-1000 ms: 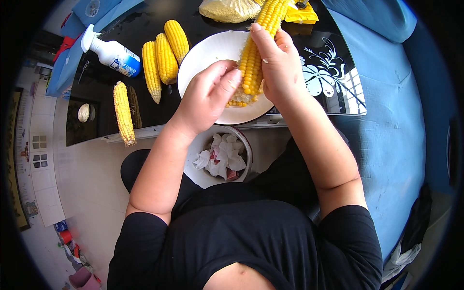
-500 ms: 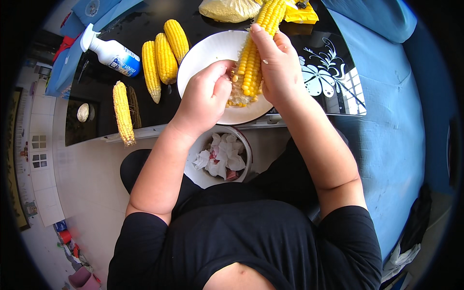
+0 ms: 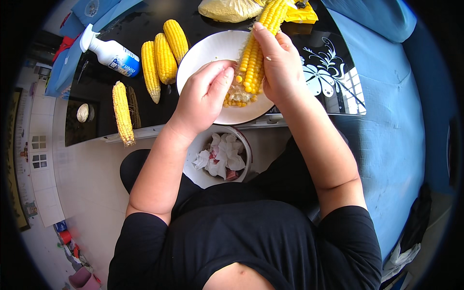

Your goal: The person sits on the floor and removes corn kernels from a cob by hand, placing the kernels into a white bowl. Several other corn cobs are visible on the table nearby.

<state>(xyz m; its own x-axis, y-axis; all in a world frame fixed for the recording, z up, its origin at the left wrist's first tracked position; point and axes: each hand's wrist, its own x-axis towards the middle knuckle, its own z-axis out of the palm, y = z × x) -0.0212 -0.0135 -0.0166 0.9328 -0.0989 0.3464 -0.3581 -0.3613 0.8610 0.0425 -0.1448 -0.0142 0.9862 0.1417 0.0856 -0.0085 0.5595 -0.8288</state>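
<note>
Five cobs (image 3: 252, 56) (one held), one plate (image 3: 205, 50), perhaps two bags (image 3: 227, 10).

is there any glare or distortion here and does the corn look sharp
Head view: fisheye makes the black tabletop look curved, picture corners black. Head view: bright glare marks the tabletop's right corner; the lone cob at left mirrors in the gloss. Head view: kernels on the held cob look fairly sharp.

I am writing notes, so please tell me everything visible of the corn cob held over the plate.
The corn cob has yellow kernels in rows; its lower left looks partly stripped, pale. It slants over the white plate, top rightward, cut by the picture edge. The right grip holds it; contact with the left grip is unclear.
</note>
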